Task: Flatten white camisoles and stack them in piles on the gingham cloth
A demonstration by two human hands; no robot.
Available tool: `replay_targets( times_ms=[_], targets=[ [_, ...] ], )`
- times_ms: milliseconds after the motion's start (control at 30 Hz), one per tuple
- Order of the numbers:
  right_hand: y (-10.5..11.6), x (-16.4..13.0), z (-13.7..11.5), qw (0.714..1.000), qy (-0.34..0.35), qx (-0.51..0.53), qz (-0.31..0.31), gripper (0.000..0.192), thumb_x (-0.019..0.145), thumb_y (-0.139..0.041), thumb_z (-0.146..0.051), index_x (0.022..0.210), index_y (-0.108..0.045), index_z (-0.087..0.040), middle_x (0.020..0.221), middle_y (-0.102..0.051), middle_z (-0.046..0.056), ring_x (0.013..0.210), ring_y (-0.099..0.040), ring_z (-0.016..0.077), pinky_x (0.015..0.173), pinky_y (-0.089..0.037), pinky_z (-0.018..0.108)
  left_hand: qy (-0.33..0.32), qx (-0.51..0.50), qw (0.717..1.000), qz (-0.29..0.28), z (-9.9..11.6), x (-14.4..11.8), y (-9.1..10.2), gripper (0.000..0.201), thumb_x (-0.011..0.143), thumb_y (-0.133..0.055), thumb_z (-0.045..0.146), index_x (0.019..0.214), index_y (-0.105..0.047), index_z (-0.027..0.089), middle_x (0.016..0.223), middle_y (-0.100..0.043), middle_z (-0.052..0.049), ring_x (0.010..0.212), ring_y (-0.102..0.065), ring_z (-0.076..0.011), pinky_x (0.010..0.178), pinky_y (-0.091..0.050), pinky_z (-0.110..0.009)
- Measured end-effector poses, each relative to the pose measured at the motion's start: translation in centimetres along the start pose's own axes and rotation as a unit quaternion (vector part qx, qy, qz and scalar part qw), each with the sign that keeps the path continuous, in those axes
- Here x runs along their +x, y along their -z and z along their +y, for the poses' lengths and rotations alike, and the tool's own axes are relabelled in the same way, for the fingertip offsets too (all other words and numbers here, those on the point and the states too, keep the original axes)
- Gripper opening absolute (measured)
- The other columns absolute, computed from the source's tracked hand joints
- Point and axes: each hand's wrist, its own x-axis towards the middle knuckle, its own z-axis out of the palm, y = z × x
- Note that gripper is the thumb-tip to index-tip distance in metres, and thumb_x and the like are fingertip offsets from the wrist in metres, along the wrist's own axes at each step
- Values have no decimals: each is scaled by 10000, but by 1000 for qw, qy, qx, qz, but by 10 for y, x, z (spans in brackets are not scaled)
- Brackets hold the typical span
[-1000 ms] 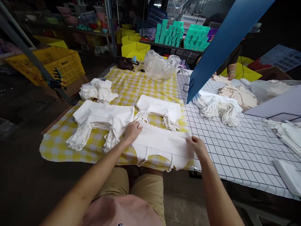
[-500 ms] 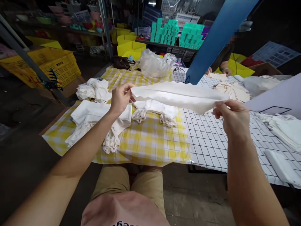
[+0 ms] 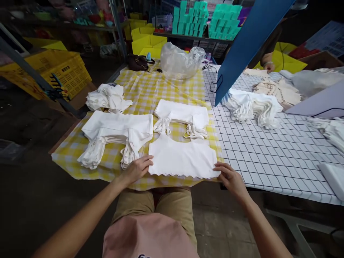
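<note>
My left hand [image 3: 138, 168] and right hand [image 3: 231, 180] pinch the white top [image 3: 182, 159] lying between them; a garment stack [image 3: 184, 109] crowds its far edge, a blue panel [image 3: 251, 50] slants up beyond my right.

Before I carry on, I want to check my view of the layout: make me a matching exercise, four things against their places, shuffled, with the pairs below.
Things:
1. left hand
2. clear plastic bag
3. right hand
4. flat white garment

Places:
A. at the right edge of the flat white garment
B. spread out near the front edge of the yellow-checked cloth
C. at the left edge of the flat white garment
D. toward the far end of the yellow-checked cloth

Pairs: 1-C, 2-D, 3-A, 4-B
</note>
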Motion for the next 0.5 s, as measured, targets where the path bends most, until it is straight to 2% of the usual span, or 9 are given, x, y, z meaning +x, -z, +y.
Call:
replay_targets(
  times_ms=[167, 367, 500],
  targets=[
    [-6, -8, 5, 999, 21, -35, 21, 333, 710, -424, -157, 934, -656, -241, 1101, -601, 57, 994, -591, 213, 739, -507, 323, 10, 16, 1000, -17, 1, 0, -2, 348, 727, -468, 2, 976, -624, 188, 1155, -573, -84, 1083, -539, -176, 894, -490, -311],
    [-13, -16, 13, 998, 19, -26, 51, 298, 769, -429, -215, 916, -683, -267, 1116, -608, 42, 1053, -569, 219, 823, -503, 360, 14, 2, 1000, -16, 3, 0, -3, 416, 678, -462, -48, 961, -650, 192, 1143, -591, -82, 1085, -531, -189, 898, -494, -345],
    [-12, -18, 15, 997, 41, -43, 54, 276, 813, -444, -272, 949, -683, -273, 1129, -612, 38, 1085, -553, 221, 853, -499, 364, 8, 5, 1000, -8, 4, -2, -3, 413, 682, -463, -44, 975, -649, 179, 1156, -590, -89, 1093, -526, -191, 915, -485, -356]
  ],
)
